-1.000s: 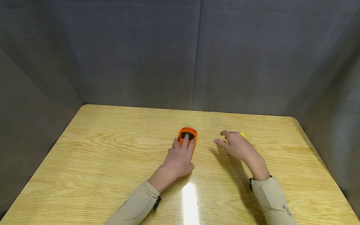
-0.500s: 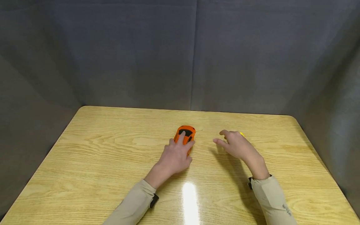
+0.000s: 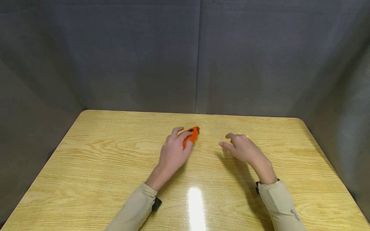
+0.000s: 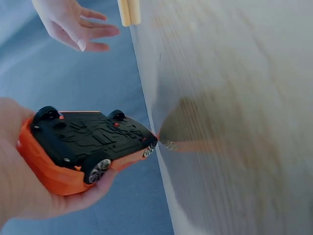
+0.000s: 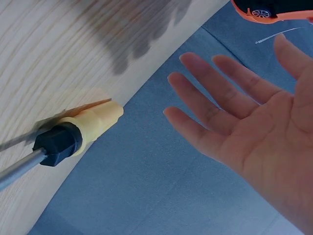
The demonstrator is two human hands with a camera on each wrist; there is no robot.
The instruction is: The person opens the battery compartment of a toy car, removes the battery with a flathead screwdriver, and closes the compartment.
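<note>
The left hand [image 3: 173, 150] grips an orange toy car [image 3: 191, 135], fingers curled round its body, and has it tipped up off the table [image 3: 101, 166] so that only its nose touches the wood. From the left wrist view the car's black underside [image 4: 93, 134] and wheels face outward, with its front end against the tabletop. The car sits around the middle of the table, nearer the far edge than the near one. The right hand [image 3: 244, 149] hovers just to the right of the car, apart from it, holding nothing, its fingers [image 5: 210, 93] spread and loosely straight. Just beside that hand, on its far side, lies a screwdriver [image 5: 73, 132] with a pale yellow handle, a black collar and a metal shaft, flat on the table
</note>
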